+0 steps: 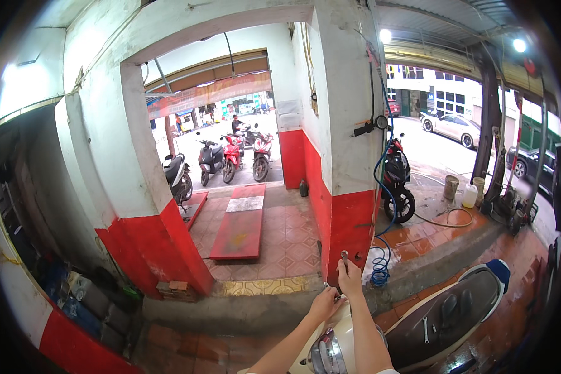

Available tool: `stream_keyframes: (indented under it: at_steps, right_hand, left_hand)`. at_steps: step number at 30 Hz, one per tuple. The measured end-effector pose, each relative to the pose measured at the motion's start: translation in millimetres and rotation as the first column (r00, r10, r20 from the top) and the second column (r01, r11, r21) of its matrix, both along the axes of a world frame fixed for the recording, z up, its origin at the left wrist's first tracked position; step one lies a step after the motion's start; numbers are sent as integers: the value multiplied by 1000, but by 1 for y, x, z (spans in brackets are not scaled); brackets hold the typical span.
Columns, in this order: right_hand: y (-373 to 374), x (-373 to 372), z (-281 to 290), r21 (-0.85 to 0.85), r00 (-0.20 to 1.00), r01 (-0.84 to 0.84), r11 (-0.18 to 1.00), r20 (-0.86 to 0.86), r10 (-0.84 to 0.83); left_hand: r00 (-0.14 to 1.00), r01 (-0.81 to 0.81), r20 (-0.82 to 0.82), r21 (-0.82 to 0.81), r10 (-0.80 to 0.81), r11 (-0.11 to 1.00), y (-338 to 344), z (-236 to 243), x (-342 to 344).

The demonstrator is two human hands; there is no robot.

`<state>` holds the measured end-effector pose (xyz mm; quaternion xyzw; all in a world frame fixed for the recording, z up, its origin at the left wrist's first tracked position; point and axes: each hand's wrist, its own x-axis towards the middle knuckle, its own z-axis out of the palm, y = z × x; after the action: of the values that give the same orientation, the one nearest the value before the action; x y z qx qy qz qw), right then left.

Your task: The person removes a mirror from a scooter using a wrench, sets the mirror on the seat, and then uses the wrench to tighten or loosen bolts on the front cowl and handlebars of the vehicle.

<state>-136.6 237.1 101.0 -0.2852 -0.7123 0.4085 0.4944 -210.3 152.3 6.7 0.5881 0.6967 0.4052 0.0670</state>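
A cream scooter (pixel 344 329) stands just in front of me, and both my forearms reach over its front end. My right hand (pixel 350 278) is closed around a metal tool (pixel 345 255), whose rounded end sticks up above the fist. Just below and to the left, my left hand (pixel 324 304) is closed too, over the scooter's front. Small shiny metal bits show at its fingers, but I cannot make out what it grips. On the scooter's dark brown seat (pixel 442 315) lies a wrench (pixel 426 330), near a pair of dark items.
Ahead rises a red-and-white pillar (pixel 354 218), with a blue coiled air hose (pixel 381 272) hanging beside it. A red lift platform (pixel 238 230) lies beyond the raised step (pixel 262 287). A black motorbike (pixel 397 184) and a yellowish jug (pixel 469 196) stand at right.
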Motion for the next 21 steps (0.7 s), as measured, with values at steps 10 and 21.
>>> stream_keyframes:
  at_steps: [10, 21]
  right_hand:
    - [-3, -3, -10, 7, 998, 19, 1000, 68, -19]
    - [-55, 29, 56, 273, 867, -427, 862, 396, 304]
  left_hand:
    - [836, -98, 548, 112, 21, 989, -17, 0, -34]
    - [511, -195, 851, 247, -116, 949, -77, 95, -36]
